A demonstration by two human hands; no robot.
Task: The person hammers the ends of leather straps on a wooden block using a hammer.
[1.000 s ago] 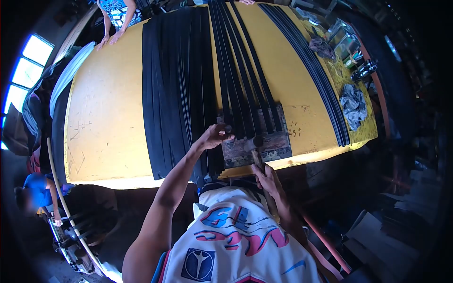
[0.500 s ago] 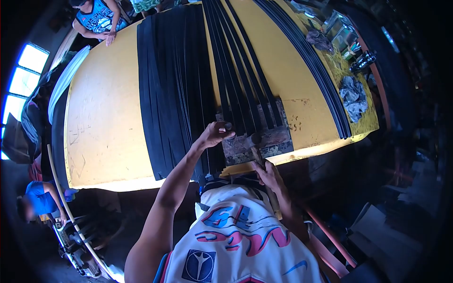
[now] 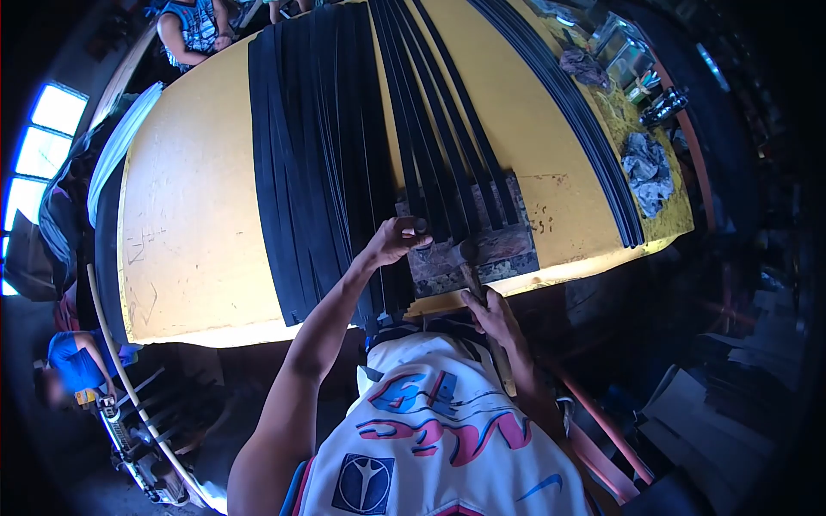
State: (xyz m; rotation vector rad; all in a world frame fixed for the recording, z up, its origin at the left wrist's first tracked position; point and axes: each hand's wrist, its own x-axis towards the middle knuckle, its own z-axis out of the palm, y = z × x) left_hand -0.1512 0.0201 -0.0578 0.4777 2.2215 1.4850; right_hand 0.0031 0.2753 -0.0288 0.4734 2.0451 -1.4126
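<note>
My left hand (image 3: 396, 242) is closed around a short, dark, round-topped tool, which looks like a punch (image 3: 420, 225), over the left part of a dark worn board (image 3: 508, 249). In my right hand (image 3: 497, 316) is the wooden handle of a hammer (image 3: 471, 277); its head (image 3: 467, 250) is just above or on the board, right of the punch. Several black strips (image 3: 447, 163) run down the table with their near ends on the board. The lower end of the punch is hidden by my fingers.
A wide band of black strips (image 3: 301, 155) lies left on the yellow table (image 3: 189, 215), and a narrow bundle (image 3: 576, 120) lies right. Crumpled plastic (image 3: 647, 172) sits at the right edge. One person (image 3: 191, 30) is at the far left edge, another (image 3: 82, 361) at lower left.
Both my hands stay almost in place, holding the same tools. The view has shifted slightly. At the far edge, the person in the patterned top has moved, drawing their hands back from the tabletop.
</note>
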